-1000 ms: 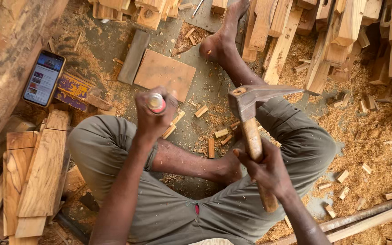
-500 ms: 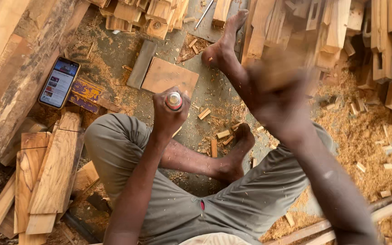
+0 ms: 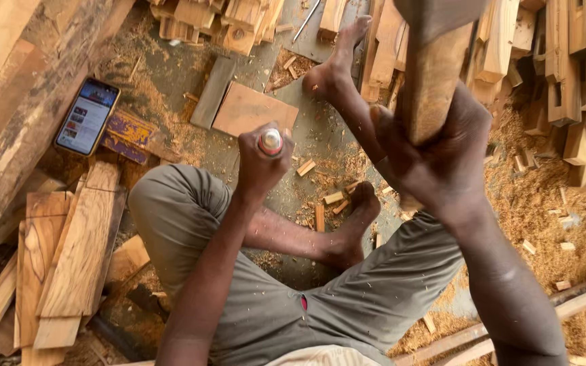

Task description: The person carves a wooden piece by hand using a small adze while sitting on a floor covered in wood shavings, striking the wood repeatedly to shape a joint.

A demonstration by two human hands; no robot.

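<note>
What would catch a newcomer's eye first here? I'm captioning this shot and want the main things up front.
The right hand dominates the upper right, raised close to the camera and gripping a wooden hammer handle. At centre, the left hand is fisted around a chisel with a shiny butt end. At left, a lit phone lies amid planks and sawdust.

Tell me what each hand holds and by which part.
Left hand: fist around a chisel-like tool, only its metal-ringed top end showing. Right hand: grip on the hammer's wooden handle.
</note>
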